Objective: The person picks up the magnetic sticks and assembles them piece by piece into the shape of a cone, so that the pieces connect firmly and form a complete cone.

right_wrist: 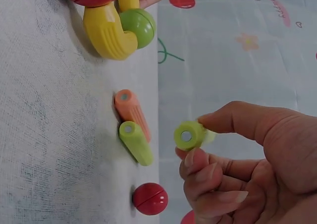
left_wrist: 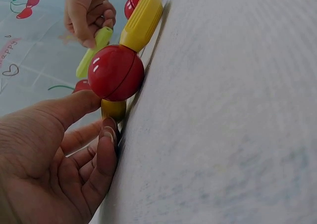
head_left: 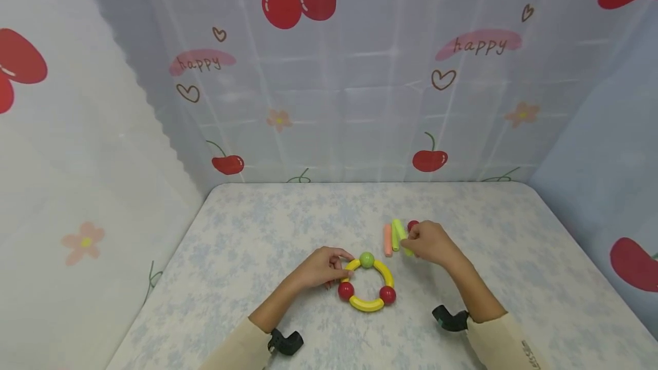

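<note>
On the table lies a ring of three curved yellow pieces (head_left: 366,305) joined by a green ball (head_left: 366,260) and two red balls (head_left: 388,294). My left hand (head_left: 320,267) holds the ring's left side, thumb and fingers about the yellow piece (left_wrist: 113,110) beside a red ball (left_wrist: 116,73). Between thumb and fingers, my right hand (head_left: 430,242) pinches a yellow-green magnetic rod (right_wrist: 186,135), raised above the table. Round metal shows in its end face. Close by lie a salmon rod (right_wrist: 132,112) and a second yellow-green rod (right_wrist: 136,142).
A loose red ball (head_left: 413,225) lies just behind my right hand. The pale floral tabletop (head_left: 247,221) ends at a hanging cherry-print curtain (head_left: 354,130). Black wrist mounts (head_left: 285,342) stick out from both sleeves.
</note>
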Available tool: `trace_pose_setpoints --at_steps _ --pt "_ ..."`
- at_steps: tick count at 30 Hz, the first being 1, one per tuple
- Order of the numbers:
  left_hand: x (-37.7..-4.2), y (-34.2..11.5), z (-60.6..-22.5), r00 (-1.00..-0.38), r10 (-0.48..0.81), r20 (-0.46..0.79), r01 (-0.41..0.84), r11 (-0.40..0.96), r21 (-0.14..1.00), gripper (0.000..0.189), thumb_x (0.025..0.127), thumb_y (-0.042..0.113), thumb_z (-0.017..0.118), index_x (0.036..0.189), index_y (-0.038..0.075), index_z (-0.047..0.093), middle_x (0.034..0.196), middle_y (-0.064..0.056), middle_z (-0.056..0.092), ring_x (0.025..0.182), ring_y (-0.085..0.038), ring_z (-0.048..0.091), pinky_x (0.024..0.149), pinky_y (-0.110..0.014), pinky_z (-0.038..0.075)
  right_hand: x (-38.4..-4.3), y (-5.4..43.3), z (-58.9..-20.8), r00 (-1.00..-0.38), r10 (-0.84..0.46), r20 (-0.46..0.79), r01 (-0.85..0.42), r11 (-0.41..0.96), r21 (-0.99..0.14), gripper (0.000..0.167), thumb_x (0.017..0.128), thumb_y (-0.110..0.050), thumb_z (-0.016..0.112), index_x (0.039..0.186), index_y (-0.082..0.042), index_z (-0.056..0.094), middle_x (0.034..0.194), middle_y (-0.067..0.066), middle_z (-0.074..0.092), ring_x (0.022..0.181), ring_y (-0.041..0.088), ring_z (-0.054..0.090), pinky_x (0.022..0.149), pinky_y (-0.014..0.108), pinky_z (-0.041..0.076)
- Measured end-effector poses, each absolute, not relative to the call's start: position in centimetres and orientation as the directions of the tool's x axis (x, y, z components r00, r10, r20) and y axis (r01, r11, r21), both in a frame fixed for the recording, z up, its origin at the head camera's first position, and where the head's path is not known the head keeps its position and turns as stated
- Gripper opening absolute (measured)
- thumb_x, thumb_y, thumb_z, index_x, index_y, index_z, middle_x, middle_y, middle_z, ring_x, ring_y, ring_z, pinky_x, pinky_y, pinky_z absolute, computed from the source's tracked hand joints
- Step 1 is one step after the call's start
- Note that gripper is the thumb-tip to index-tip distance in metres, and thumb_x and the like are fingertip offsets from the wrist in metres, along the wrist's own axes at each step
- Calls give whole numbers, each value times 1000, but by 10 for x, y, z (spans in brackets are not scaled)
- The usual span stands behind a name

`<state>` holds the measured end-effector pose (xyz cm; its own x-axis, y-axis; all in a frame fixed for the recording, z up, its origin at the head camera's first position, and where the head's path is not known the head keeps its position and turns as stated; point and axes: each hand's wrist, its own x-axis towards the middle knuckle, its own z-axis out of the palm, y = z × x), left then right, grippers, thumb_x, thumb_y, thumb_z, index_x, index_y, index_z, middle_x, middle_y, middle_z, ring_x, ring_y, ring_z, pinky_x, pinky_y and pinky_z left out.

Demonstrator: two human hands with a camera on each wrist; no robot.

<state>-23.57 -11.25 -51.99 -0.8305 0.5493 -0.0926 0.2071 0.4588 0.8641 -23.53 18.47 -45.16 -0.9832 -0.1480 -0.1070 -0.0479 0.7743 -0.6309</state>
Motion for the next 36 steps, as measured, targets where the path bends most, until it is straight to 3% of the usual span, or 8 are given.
trace_pose_setpoints --at_steps 5,13,21,36 --pt "-235 -113 -519 -829 551 -92 213 464 860 32 92 23 78 121 11 72 66 -1 63 46 -14 54 46 -25 49 -233 177 -453 -981 -187 -51 -100 714 -693 19 91 -17 74 78 -6 66 61 3 58 58 18 52 55 31 43" --pt "-235 -113 -520 -834 545 -93 210 469 858 31 92 24 78 120 12 73 66 0 63 47 -13 54 46 -25 49 -233 168 -457 -976 -219 -6 -139 639 -756 17 92 -16 75 80 -6 67 62 3 62 53 17 55 52 29 46" --pt "-235 -113 -520 -832 547 -88 218 469 856 31 92 24 78 120 12 73 66 0 62 47 -13 54 45 -25 48 -234 161 -465 -950 -306 66 -232 544 -806 16 92 -14 76 97 0 70 74 5 72 58 18 63 55 30 55" --pt "-239 -113 -519 -825 558 -87 226 468 854 31 92 23 77 121 12 72 65 -1 63 46 -14 54 45 -25 49 -233 147 -473 -892 -428 144 -380 540 -751 11 93 -15 76 93 -6 70 83 5 75 59 22 66 55 27 55"
